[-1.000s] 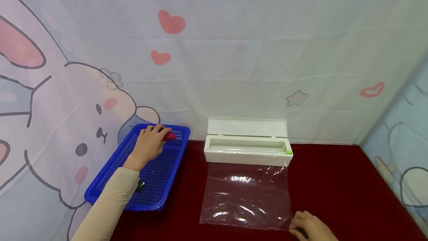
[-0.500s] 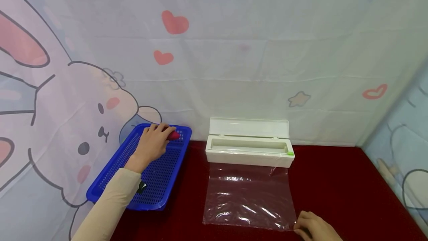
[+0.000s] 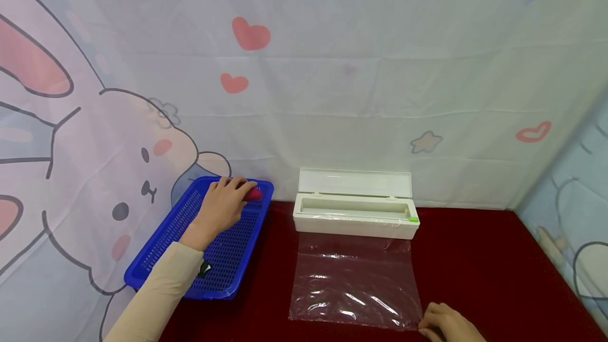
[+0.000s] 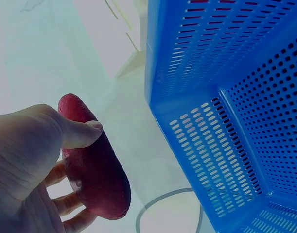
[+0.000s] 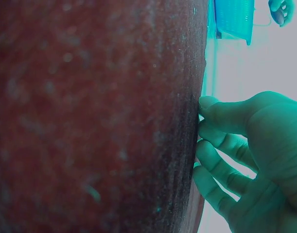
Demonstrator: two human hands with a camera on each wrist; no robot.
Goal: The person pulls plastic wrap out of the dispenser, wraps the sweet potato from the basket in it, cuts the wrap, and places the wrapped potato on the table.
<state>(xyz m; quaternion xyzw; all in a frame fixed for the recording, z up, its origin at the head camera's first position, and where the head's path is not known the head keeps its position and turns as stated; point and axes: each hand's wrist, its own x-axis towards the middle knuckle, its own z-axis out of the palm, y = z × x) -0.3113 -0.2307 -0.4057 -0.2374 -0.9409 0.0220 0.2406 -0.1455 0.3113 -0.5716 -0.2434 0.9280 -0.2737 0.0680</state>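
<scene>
My left hand (image 3: pixel 222 207) holds a dark red sweet potato (image 4: pixel 97 170) over the far end of a blue plastic basket (image 3: pixel 229 278). In the left wrist view, the thumb lies across it and the fingers curl behind. My right hand (image 3: pixel 446 323) is low on the red cloth, pinching the near right corner of a sheet of plastic wrap (image 3: pixel 353 284). The wrap lies drawn out from a white wrap dispenser box (image 3: pixel 353 225), whose lid stands up. In the right wrist view, the fingertips of this hand (image 5: pixel 250 150) meet the cloth; the film itself is hard to see there.
A small black-and-white item (image 3: pixel 204 269) lies in the basket, partly hidden by the left sleeve. A green slider (image 3: pixel 413 219) sits at the dispenser's right end. Behind hangs a printed fabric backdrop (image 3: pixel 332 110), and red cloth (image 3: pixel 475 263) covers the table.
The whole head view has shifted slightly. My left hand stays over the basket with the sweet potato, and my right hand keeps to the wrap's corner, which has moved a little to the right.
</scene>
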